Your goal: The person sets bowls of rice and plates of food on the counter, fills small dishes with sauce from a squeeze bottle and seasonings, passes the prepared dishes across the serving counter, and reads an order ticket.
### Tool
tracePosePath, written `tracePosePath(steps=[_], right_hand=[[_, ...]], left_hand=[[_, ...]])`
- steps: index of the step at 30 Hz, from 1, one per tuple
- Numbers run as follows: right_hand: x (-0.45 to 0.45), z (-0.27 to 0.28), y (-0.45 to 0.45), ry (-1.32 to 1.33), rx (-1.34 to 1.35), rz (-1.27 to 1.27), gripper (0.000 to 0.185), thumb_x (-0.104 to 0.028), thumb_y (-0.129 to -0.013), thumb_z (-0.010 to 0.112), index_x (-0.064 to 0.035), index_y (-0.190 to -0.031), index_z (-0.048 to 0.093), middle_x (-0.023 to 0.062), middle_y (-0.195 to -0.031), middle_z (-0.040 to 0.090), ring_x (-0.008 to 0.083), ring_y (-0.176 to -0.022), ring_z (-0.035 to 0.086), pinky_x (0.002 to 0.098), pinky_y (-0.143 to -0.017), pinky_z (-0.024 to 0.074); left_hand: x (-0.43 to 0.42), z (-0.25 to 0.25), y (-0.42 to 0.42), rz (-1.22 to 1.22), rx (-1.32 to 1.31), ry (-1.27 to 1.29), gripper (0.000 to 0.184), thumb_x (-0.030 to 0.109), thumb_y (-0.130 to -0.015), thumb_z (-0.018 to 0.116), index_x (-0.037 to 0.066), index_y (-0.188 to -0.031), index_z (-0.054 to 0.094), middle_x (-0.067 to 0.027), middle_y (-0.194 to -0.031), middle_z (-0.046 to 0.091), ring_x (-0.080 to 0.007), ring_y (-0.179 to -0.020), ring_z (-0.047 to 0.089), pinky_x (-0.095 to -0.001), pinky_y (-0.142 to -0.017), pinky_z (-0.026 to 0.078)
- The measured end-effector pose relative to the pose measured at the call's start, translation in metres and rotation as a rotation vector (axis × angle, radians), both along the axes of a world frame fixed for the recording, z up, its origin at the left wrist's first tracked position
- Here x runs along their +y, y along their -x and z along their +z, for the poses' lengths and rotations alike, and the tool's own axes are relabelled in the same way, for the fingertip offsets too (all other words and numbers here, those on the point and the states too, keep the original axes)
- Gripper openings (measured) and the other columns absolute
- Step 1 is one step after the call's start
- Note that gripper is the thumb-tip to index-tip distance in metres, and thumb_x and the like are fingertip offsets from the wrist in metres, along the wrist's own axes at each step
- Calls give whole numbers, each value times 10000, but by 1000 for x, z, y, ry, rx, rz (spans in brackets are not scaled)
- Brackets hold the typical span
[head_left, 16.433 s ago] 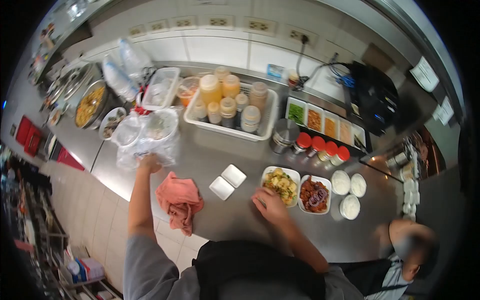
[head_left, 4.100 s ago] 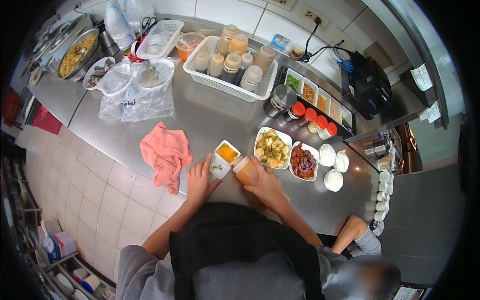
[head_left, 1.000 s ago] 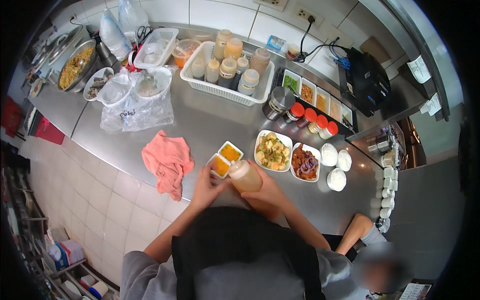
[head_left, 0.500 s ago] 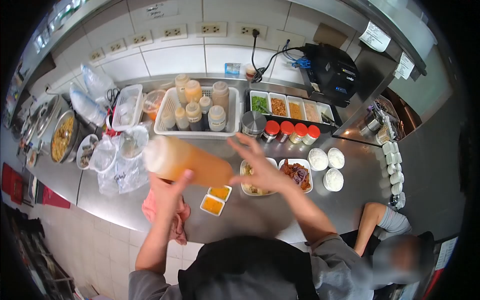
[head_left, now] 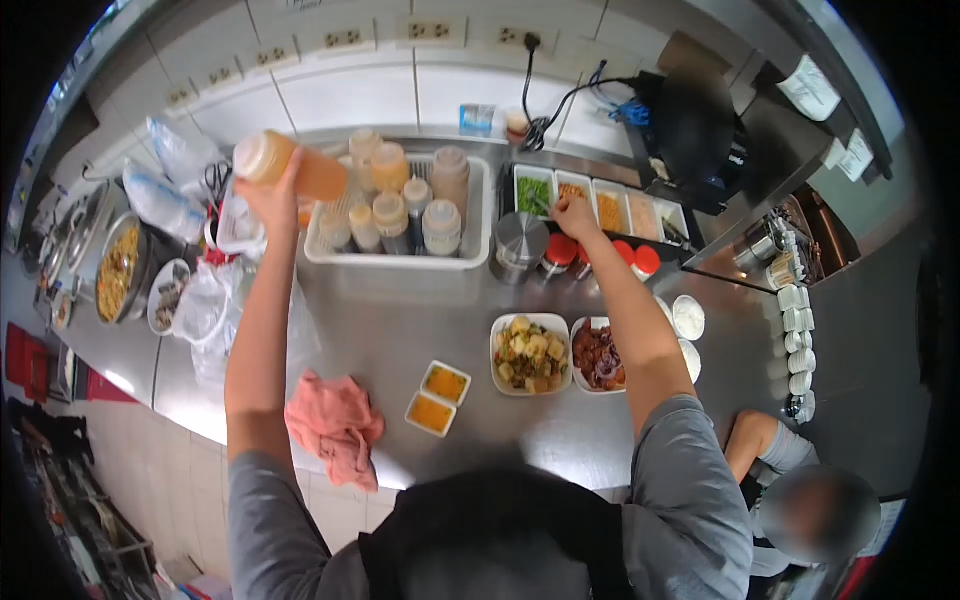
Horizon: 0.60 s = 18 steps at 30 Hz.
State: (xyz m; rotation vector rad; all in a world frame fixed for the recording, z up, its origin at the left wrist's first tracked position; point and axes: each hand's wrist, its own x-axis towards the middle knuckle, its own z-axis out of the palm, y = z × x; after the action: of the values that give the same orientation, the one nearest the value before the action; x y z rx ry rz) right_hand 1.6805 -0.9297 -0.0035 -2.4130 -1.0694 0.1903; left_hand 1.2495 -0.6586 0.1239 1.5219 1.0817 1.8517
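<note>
Head: left hand grips orange-filled bottle; right hand pinches utensil at greens container.

Commercial kitchen, steel counter, sauce bottles, garnish trays

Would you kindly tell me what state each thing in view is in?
Orange bottle, lifted, tilted
Left hand, gripping it
Right hand, at topping tray, grip unclear
Topping tray, uncovered
Sauce dishes, filled
Pink cloth, crumpled
Red-lidded jars, closed
Metal canister, lid on
Plug, inserted
</note>
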Motion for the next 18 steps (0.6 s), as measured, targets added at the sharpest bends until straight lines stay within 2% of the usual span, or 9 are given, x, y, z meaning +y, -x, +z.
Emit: tracePosePath(steps=[1,2,4,7,9,10,11,13,18], right_hand=[[0,-3,2,-36,-61,8,284,-273,-787,755,-22,-917,724,194,-882,720,334,-884,699,406,-818,538],[1,-2,1,68,-42,-15,280,-311,-792,713,-114,-991,729,196,-1026,704,357,-991,665,449,-889,517],[-7,25,39,13,-270,-77,268,-213,-820,679,-84,-1055,684,194,-1076,659,348,-1025,628,438,-904,501],[-18,69,93,-308,-361,113,258,-102,-826,626,-64,-1079,653,180,-1092,619,344,-1028,602,433,-893,495],[-25,91,140,-402,-226,383,255,-44,-805,599,-58,-1055,652,163,-1045,627,348,-998,608,434,-867,499],[-30,92,162,-379,-85,541,269,-45,-787,606,-58,-1053,649,151,-1030,627,344,-985,612,423,-855,507],[-37,96,187,-249,30,717,287,-38,-779,616,-59,-1063,650,150,-1048,622,338,-1017,602,422,-887,498],[-48,80,223,37,-26,1032,426,-72,-756,696,-92,-1178,643,128,-1189,577,329,-1160,536,453,-971,455],[-69,11,286,342,-187,1202,711,-63,-731,759,-166,-1378,485,83,-1368,447,305,-1300,432,530,-1002,438]], left_hand=[[3,-10,-5,7,42,21,960,388,-596,949,-69,-1224,386,-224,-1192,548,-300,-1095,590,-383,-953,483],[6,-20,-10,-5,38,78,970,385,-591,951,-70,-1231,381,-217,-1186,553,-295,-1084,595,-380,-948,488],[17,-45,-15,-26,25,181,991,377,-581,955,-71,-1245,372,-203,-1172,563,-286,-1062,605,-374,-938,497],[20,-54,-19,-212,221,290,1053,433,-565,945,-49,-1288,351,-214,-1204,574,-313,-1082,617,-393,-944,501],[22,-64,-24,-160,443,344,1063,492,-552,928,-25,-1296,371,-226,-1231,580,-340,-1118,612,-417,-958,495],[21,-66,-28,-136,556,367,1070,522,-546,920,-14,-1300,381,-231,-1245,583,-353,-1136,610,-429,-966,492],[11,-58,-33,-59,643,445,1012,439,-569,935,-58,-1290,429,-200,-1237,600,-304,-1119,620,-398,-935,504],[9,-56,-37,-96,760,453,1016,464,-594,914,-54,-1311,415,-213,-1257,593,-329,-1141,611,-409,-948,497],[47,-69,-34,-298,1056,263,1062,513,-653,865,-31,-1406,351,-227,-1282,583,-368,-1204,570,-420,-972,478]])
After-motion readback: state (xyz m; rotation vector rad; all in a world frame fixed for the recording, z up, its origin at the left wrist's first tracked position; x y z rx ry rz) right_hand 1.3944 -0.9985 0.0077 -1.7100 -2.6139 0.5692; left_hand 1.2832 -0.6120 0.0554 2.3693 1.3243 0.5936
